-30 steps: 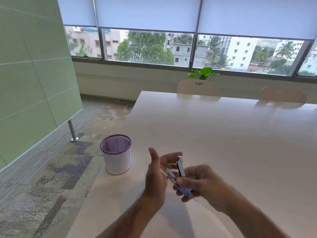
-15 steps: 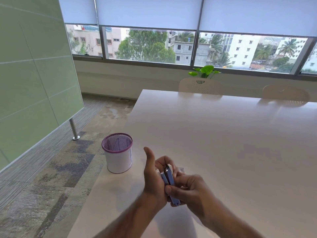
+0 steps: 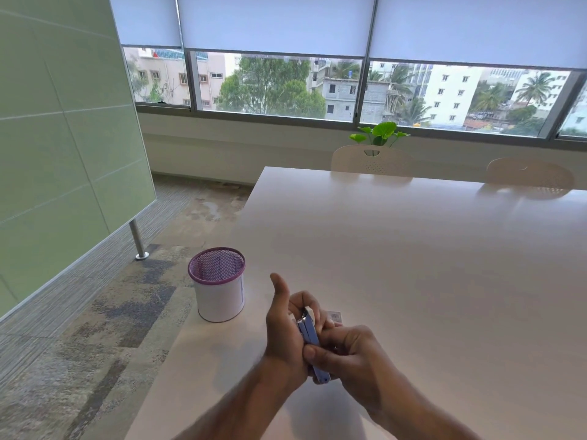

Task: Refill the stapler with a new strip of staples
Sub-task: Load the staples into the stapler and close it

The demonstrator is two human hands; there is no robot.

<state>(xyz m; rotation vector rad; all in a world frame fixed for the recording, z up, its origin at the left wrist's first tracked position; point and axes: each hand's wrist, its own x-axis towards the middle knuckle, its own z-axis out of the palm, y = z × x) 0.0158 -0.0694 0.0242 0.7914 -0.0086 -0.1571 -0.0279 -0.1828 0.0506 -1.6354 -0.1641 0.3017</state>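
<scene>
A small lilac stapler (image 3: 309, 335) is held upright above the near edge of the white table (image 3: 413, 265), its two halves folded together. My left hand (image 3: 284, 331) cups it from the left with the thumb raised. From the right, my right hand (image 3: 346, 354) pinches its body, thumb across the front. A small white box with a barcode (image 3: 334, 315) lies on the table just behind the fingers, mostly hidden. No loose staple strip is visible.
A white mesh pen cup with a purple rim (image 3: 218, 284) stands at the table's left edge, left of my hands. Two pale chairs (image 3: 371, 158) and a green plant (image 3: 379, 133) sit at the far side. A green board (image 3: 63, 138) stands left.
One second ago the stapler stood opened out between my hands with its top swung up. The halves have come together, and both hands have pressed in around it.
</scene>
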